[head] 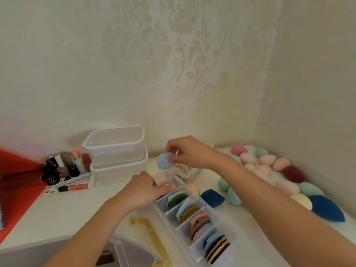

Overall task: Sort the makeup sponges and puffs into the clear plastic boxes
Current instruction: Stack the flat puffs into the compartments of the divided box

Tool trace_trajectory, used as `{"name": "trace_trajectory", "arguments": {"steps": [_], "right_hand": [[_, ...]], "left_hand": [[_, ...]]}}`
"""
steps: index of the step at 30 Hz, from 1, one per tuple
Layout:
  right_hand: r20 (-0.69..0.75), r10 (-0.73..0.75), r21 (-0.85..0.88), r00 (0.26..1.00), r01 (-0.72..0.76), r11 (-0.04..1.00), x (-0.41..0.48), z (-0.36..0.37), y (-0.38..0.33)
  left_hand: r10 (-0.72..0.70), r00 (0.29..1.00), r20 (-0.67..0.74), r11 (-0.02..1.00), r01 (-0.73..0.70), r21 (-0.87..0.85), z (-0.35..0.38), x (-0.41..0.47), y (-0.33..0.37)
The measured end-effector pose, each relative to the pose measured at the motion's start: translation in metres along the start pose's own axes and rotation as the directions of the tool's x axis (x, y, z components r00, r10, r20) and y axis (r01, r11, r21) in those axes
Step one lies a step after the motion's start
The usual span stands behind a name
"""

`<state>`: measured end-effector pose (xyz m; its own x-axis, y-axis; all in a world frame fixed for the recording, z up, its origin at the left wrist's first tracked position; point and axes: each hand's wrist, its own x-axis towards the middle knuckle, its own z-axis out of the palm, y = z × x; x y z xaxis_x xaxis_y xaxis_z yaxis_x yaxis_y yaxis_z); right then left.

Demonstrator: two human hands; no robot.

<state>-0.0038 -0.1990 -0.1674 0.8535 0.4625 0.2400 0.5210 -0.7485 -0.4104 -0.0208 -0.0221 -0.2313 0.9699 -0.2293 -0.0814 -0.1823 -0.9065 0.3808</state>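
Puff: light blue puff (165,160) hangs above the far end of the long box (195,254), flat face toward the camera, roughly upright.
Right hand (189,151): fingers pinch the puff's upper edge.
Left hand (142,187): fingers lie fairly straight over the box's far compartments.
Around: loose sponges (269,166) to the right on the bench (77,209), stacked tubs (115,151) behind.

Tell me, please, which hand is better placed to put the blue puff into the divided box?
Right: the right hand pinches the blue puff above the divided box; the left hand rests on it.
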Motion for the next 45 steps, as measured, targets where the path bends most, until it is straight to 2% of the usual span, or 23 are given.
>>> {"name": "trace_trajectory", "arguments": {"steps": [6,10,14,17,20,21,23,25,28,31,35,37,40,45], "right_hand": [[0.068,-0.005,-0.118,0.998,0.013,0.993,0.007,0.027,-0.012],[0.060,0.006,-0.235,0.998,0.008,0.972,0.008,0.033,-0.015],[0.096,0.012,-0.318,0.995,0.019,0.948,0.007,0.037,-0.020],[0.087,0.031,-0.364,0.996,0.003,0.932,0.009,0.038,-0.023],[0.088,0.041,-0.383,0.995,-0.004,0.924,0.012,0.039,-0.024],[0.096,0.047,-0.390,0.994,-0.005,0.921,0.012,0.038,-0.025],[0.125,0.058,-0.391,0.990,-0.004,0.920,0.013,0.035,-0.027],[0.162,0.060,-0.400,0.985,0.010,0.917,0.013,0.031,-0.029],[0.180,0.029,-0.422,0.983,0.050,0.905,0.012,0.029,-0.035],[0.219,0.004,-0.448,0.976,0.097,0.889,0.013,0.032,-0.040],[0.315,-0.023,-0.426,0.949,0.163,0.890,0.006,0.032,-0.041],[0.295,-0.043,-0.429,0.955,0.173,0.887,0.002,0.030,-0.040],[0.252,-0.060,-0.554,0.966,0.195,0.809,0.002,0.029,-0.043],[0.218,0.019,-0.642,0.976,0.129,0.756,0.010,0.029,-0.045]], "left_hand": [[-0.018,0.998,0.053,0.997,0.015,0.072,0.001,0.003,-0.001],[0.073,0.991,0.108,0.995,-0.064,-0.077,-0.006,0.011,-0.003],[0.034,0.977,0.208,0.999,-0.039,0.018,-0.014,0.008,0.007],[-0.016,0.979,0.202,0.996,-0.001,0.085,-0.012,0.011,0.008],[-0.054,0.989,0.137,0.984,0.030,0.176,-0.005,0.010,0.006],[-0.075,0.993,0.094,0.985,0.058,0.165,-0.001,0.009,0.005],[-0.105,0.994,-0.033,0.994,0.106,0.041,0.005,0.006,0.005],[-0.051,0.976,-0.209,0.996,0.034,-0.083,0.011,0.000,0.005],[0.088,0.907,-0.411,0.984,-0.143,-0.105,0.013,-0.009,0.008],[0.131,0.880,-0.457,0.974,-0.201,-0.108,0.012,-0.013,0.010],[0.170,0.876,-0.452,0.952,-0.264,-0.153,0.011,-0.013,0.008],[0.208,0.854,-0.477,0.948,-0.297,-0.118,0.012,-0.016,0.009],[0.234,0.836,-0.497,0.952,-0.300,-0.056,0.014,-0.016,0.009],[0.251,0.824,-0.508,0.964,-0.257,0.060,0.016,-0.015,0.009]]}}
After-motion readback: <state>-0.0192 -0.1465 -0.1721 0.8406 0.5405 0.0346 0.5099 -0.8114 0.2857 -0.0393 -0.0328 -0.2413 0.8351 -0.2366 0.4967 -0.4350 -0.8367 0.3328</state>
